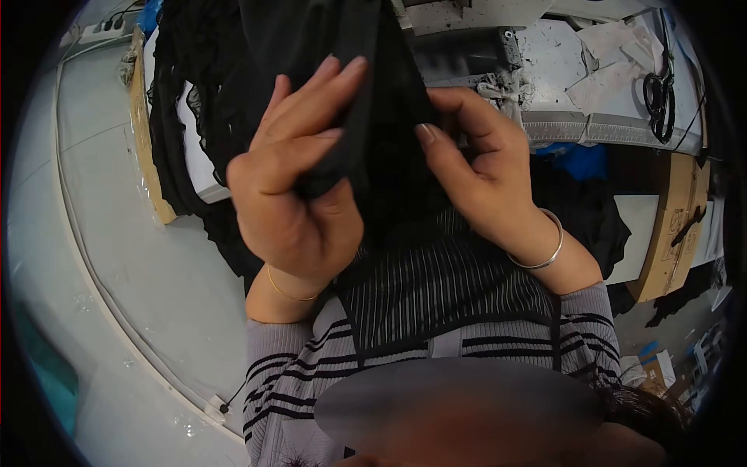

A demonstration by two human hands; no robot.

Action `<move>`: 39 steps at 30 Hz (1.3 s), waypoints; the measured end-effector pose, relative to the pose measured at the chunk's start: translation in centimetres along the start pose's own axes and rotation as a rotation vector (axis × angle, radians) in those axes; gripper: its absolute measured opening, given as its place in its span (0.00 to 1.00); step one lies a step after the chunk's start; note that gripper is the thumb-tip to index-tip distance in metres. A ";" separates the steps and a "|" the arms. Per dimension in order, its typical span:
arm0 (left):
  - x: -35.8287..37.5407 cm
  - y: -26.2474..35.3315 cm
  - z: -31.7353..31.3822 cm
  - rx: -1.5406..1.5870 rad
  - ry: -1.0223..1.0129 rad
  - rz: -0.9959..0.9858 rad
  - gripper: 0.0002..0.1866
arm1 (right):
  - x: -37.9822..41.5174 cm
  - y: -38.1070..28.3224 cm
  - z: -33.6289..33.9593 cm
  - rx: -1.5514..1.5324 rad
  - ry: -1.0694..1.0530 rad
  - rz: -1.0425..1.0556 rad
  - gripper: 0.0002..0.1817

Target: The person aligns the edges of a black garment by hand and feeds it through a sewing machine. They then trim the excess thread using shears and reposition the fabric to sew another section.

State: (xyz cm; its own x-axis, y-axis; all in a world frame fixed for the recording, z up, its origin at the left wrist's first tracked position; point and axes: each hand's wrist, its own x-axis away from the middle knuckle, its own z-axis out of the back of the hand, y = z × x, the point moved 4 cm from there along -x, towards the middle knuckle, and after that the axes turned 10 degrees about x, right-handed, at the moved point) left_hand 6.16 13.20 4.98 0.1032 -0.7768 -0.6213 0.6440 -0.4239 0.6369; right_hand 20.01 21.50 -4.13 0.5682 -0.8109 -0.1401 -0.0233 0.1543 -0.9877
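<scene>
Ideally kept taut: black fabric [385, 167], at frame centre, pinched by left hand [292, 194] at nine o'clock and right hand [482, 171] at three. Worth keeping clear of scissors [660, 89], at two o'clock.

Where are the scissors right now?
The scissors lie at the head view's upper right, on the white worktable, beside crumpled pale cloth.

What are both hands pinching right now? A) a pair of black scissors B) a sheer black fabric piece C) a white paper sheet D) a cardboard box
B: the left hand and right hand each pinch the sheer black fabric piece; the black scissors lie untouched on the grey worktable.
</scene>
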 end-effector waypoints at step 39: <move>-2.4 0.2 -0.3 -0.402 -0.012 -0.152 0.09 | -2.8 -3.9 -0.3 0.858 0.013 0.445 0.33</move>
State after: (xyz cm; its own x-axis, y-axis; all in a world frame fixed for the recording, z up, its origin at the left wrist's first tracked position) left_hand 6.27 15.09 6.52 -0.0232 -0.7256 -0.6877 0.8954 -0.3210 0.3085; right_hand 18.25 23.02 0.12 0.6437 -0.5837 -0.4950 0.3775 0.8048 -0.4581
